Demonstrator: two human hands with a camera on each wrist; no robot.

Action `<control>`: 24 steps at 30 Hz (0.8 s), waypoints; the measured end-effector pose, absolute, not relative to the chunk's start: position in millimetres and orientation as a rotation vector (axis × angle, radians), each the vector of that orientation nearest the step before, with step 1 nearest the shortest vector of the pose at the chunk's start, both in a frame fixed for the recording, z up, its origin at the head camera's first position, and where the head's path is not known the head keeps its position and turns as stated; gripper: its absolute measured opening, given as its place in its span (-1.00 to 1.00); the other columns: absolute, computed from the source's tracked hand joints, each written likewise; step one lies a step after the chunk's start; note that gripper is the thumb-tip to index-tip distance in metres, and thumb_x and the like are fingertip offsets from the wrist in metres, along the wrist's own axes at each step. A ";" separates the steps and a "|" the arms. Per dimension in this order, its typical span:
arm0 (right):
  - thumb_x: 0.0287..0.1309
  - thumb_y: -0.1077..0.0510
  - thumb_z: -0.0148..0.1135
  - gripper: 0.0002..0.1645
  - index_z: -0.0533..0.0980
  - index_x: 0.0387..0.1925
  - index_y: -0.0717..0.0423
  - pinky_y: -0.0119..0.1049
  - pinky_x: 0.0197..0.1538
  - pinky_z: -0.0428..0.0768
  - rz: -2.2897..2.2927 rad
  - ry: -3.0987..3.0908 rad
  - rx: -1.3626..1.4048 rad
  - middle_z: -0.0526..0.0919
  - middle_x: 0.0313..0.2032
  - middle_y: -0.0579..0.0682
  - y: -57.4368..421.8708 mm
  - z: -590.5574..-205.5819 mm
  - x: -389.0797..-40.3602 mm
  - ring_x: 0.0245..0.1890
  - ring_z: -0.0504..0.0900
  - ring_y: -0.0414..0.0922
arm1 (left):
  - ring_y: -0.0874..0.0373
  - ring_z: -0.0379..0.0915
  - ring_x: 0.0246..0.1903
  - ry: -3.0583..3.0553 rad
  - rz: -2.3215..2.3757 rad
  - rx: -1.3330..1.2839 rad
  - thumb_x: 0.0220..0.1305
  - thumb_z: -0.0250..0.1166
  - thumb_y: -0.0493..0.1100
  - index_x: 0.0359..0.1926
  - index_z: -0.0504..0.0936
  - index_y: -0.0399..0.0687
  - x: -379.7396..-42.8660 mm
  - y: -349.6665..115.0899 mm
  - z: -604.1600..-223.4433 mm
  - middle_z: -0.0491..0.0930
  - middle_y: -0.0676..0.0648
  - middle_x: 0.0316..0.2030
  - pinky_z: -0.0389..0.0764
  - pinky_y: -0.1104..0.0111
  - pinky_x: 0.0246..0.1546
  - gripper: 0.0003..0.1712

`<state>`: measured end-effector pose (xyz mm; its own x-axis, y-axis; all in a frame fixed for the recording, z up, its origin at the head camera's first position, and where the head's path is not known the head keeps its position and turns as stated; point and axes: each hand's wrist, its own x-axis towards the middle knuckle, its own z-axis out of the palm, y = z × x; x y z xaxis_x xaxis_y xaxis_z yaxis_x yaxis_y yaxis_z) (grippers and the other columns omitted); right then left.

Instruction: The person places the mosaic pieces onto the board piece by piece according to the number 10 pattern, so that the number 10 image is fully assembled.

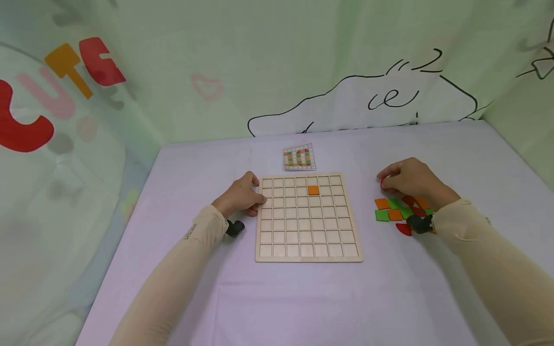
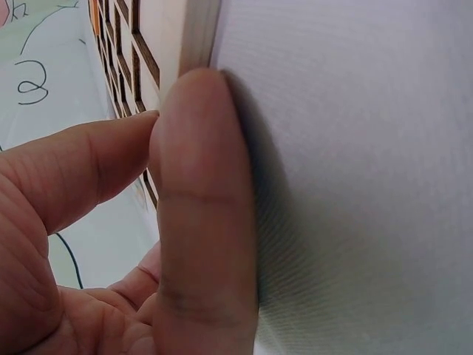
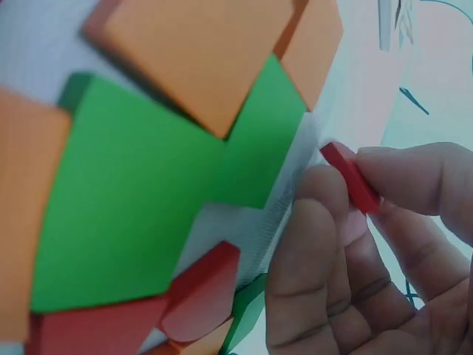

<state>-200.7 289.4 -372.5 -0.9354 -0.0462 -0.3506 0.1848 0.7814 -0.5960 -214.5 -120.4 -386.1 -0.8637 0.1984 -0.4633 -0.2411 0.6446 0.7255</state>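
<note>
A square wooden grid board [image 1: 309,260] lies flat on the table, with one orange square tile [image 1: 313,190] in a cell of its second row from the far side. My left hand [image 1: 240,193] grips the board's left edge; in the left wrist view the thumb [image 2: 81,166] reaches the top of the rim and a finger [image 2: 203,170] lies along its side. To the right of the board, my right hand [image 1: 413,178] pinches a small red piece [image 3: 353,177] between thumb and fingertips, just beyond a group of loose tiles. Most of that piece is covered in the head view.
The loose group holds green tiles [image 1: 382,215], orange tiles [image 1: 383,203] and red curved pieces [image 1: 404,229], partly under the right wrist. A patterned card [image 1: 299,157] lies beyond the board. Printed curtains [image 1: 207,57] hang behind and beside the table [image 1: 277,302].
</note>
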 end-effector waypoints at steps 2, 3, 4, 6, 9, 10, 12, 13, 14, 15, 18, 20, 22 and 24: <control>0.43 0.11 0.26 -0.62 0.63 0.12 0.28 -0.25 -0.25 0.66 -0.937 2.626 0.122 0.72 -0.13 0.20 289.0 -373.5 -201.8 -0.25 0.61 0.04 | 0.17 0.56 -0.59 2.355 1.134 -0.036 0.40 0.36 -0.28 0.20 0.28 -0.15 -214.6 -120.3 -386.0 0.59 -0.14 -0.48 0.74 0.41 -0.51 -0.50; 0.43 0.09 0.27 -0.62 0.63 0.11 0.28 -0.26 -0.25 0.66 -0.938 2.627 0.130 0.72 -0.11 0.21 288.8 -374.1 -202.5 -0.22 0.60 0.06 | 0.17 0.56 -0.59 2.357 1.131 -0.037 0.40 0.36 -0.28 0.20 0.28 -0.15 -214.6 -120.2 -385.9 0.59 -0.13 -0.48 0.74 0.41 -0.51 -0.50; 0.44 0.07 0.28 -0.61 0.64 0.10 0.28 -0.26 -0.24 0.66 -0.935 2.630 0.134 0.72 -0.08 0.22 288.3 -374.6 -203.1 -0.18 0.59 0.07 | 0.17 0.56 -0.59 2.359 1.129 -0.037 0.40 0.36 -0.27 0.20 0.28 -0.14 -214.7 -120.2 -385.9 0.59 -0.14 -0.48 0.73 0.41 -0.51 -0.49; 0.42 0.03 0.30 -0.59 0.64 0.08 0.27 -0.26 -0.23 0.64 -0.936 2.636 0.135 0.71 -0.06 0.21 286.4 -374.3 -204.2 -0.14 0.56 0.09 | 0.17 0.56 -0.59 2.360 1.129 -0.039 0.40 0.36 -0.28 0.20 0.28 -0.14 -214.9 -120.2 -385.9 0.60 -0.14 -0.48 0.74 0.41 -0.51 -0.49; 0.41 0.00 0.31 -0.57 0.63 0.07 0.27 -0.28 -0.20 0.63 -0.966 2.626 0.132 0.70 -0.07 0.20 282.6 -373.0 -205.9 -0.10 0.55 0.09 | 0.17 0.57 -0.59 2.357 1.129 -0.038 0.39 0.36 -0.28 0.19 0.27 -0.14 -214.8 -120.2 -385.6 0.61 -0.14 -0.47 0.74 0.40 -0.50 -0.49; 0.41 0.00 0.30 -0.56 0.63 0.08 0.28 -0.28 -0.17 0.64 -0.986 2.614 0.131 0.70 -0.05 0.20 281.0 -372.2 -206.3 -0.10 0.57 0.08 | 0.17 0.57 -0.59 2.356 1.129 -0.039 0.39 0.36 -0.28 0.19 0.27 -0.14 -214.9 -120.2 -385.6 0.61 -0.15 -0.47 0.74 0.41 -0.50 -0.49; 0.41 0.00 0.30 -0.54 0.61 0.12 0.27 -0.30 -0.13 0.67 -1.038 2.581 0.144 0.70 -0.01 0.20 277.5 -371.3 -207.4 -0.10 0.63 0.03 | 0.17 0.57 -0.59 2.357 1.128 -0.039 0.39 0.36 -0.28 0.19 0.27 -0.14 -215.0 -120.0 -385.5 0.61 -0.15 -0.47 0.74 0.41 -0.50 -0.49; 0.41 0.00 0.29 -0.53 0.59 0.16 0.26 -0.32 -0.11 0.69 -1.067 2.559 0.151 0.68 0.02 0.20 275.6 -370.8 -207.8 -0.11 0.66 -0.01 | 0.17 0.57 -0.59 2.358 1.126 -0.039 0.39 0.36 -0.29 0.19 0.27 -0.15 -215.1 -119.9 -385.5 0.61 -0.15 -0.47 0.74 0.41 -0.50 -0.49; 0.42 0.01 0.29 -0.51 0.57 0.21 0.24 -0.32 -0.10 0.71 -1.104 2.532 0.167 0.67 0.06 0.21 273.2 -370.7 -208.3 -0.13 0.69 -0.04 | 0.17 0.57 -0.60 2.360 1.124 -0.040 0.39 0.36 -0.29 0.19 0.27 -0.15 -215.1 -119.8 -385.4 0.61 -0.15 -0.48 0.74 0.41 -0.51 -0.49; 0.42 0.02 0.29 -0.50 0.55 0.25 0.23 -0.32 -0.09 0.74 -1.149 2.500 0.179 0.67 0.07 0.21 270.8 -370.7 -208.8 -0.17 0.72 -0.07 | 0.17 0.57 -0.60 2.361 1.124 -0.041 0.39 0.36 -0.29 0.19 0.27 -0.15 -215.3 -119.7 -385.5 0.61 -0.15 -0.48 0.74 0.41 -0.51 -0.50; 0.46 0.05 0.24 -0.43 0.46 0.37 0.23 -0.31 -0.06 0.78 -1.283 2.397 0.199 0.64 0.14 0.22 263.3 -372.0 -209.7 -0.22 0.76 -0.14 | 0.17 0.56 -0.61 2.359 1.130 -0.043 0.39 0.36 -0.29 0.19 0.27 -0.15 -215.1 -119.6 -385.1 0.60 -0.14 -0.49 0.74 0.41 -0.52 -0.50; 0.48 0.09 0.22 -0.40 0.41 0.41 0.28 -0.30 -0.05 0.79 -1.384 2.318 0.208 0.65 0.12 0.19 257.6 -372.8 -210.2 -0.24 0.77 -0.16 | 0.18 0.56 -0.61 2.357 1.133 -0.043 0.40 0.36 -0.29 0.19 0.27 -0.15 -215.2 -119.8 -385.5 0.59 -0.14 -0.49 0.74 0.41 -0.52 -0.50; 0.48 0.12 0.20 -0.40 0.39 0.41 0.33 -0.30 -0.03 0.78 -1.472 2.251 0.210 0.68 0.05 0.11 251.8 -373.3 -210.5 -0.23 0.76 -0.19 | 0.18 0.56 -0.61 2.355 1.136 -0.042 0.40 0.36 -0.28 0.19 0.27 -0.15 -215.1 -120.0 -385.7 0.59 -0.14 -0.50 0.73 0.41 -0.53 -0.49; 0.47 0.15 0.21 -0.41 0.40 0.39 0.36 -0.31 -0.03 0.78 -1.534 2.212 0.223 0.71 -0.03 0.02 245.8 -374.3 -211.8 -0.23 0.76 -0.20 | 0.18 0.56 -0.62 2.358 1.131 -0.042 0.40 0.36 -0.28 0.19 0.27 -0.15 -215.0 -120.0 -385.8 0.60 -0.13 -0.50 0.73 0.41 -0.53 -0.49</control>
<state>-211.8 245.8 -374.3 -0.8915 -0.1136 -0.4385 0.3709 0.3727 -0.8506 -215.0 -120.0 -385.8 -0.8643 0.1906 -0.4656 -0.2440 0.6505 0.7192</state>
